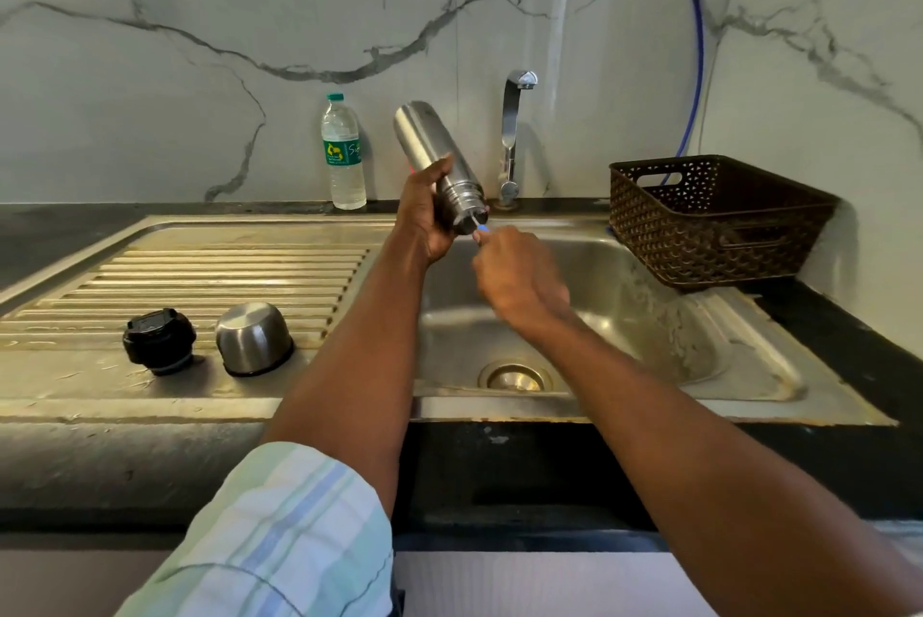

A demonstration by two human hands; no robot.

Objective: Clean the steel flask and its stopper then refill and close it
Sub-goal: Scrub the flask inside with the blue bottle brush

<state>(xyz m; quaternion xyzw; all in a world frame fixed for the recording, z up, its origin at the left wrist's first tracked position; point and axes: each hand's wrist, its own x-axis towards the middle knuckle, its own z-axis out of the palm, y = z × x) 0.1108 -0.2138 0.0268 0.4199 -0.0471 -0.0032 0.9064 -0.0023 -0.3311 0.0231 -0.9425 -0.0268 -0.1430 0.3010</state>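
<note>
The person stood at the steel sink [649, 317] with both arms stretched out over the basin. The left hand [424, 222] was wrapped around the steel flask [434, 152], fingers and thumb curled about its lower body near the threaded neck, and held it tilted in the air above the basin with its mouth pointing down toward the right and its base raised toward the wall. The right hand [519, 277] was just below the mouth, its fingers closed around the handle of a thin brush [480, 227], of which only a short pale and blue piece showed between the knuckles and the opening; the rest of the brush was hidden, so I could not tell how far it went inside. On the ribbed draining board [225, 267] to the left lay the black stopper [159, 342] and, just beside it, the steel cup lid [253, 338] turned upside down, the two close but not touching. A plastic water bottle [343, 152] with a green cap and green label stood upright on the dark counter against the marble wall, behind the draining board. The chrome tap [512, 132] rose behind the basin, just right of the flask. A dark brown perforated basket [719, 237] sat at the right edge of the sink, and a blue hose [696, 42] ran down the wall behind it. A pale checked sleeve [279, 531] covered the left upper arm.
</note>
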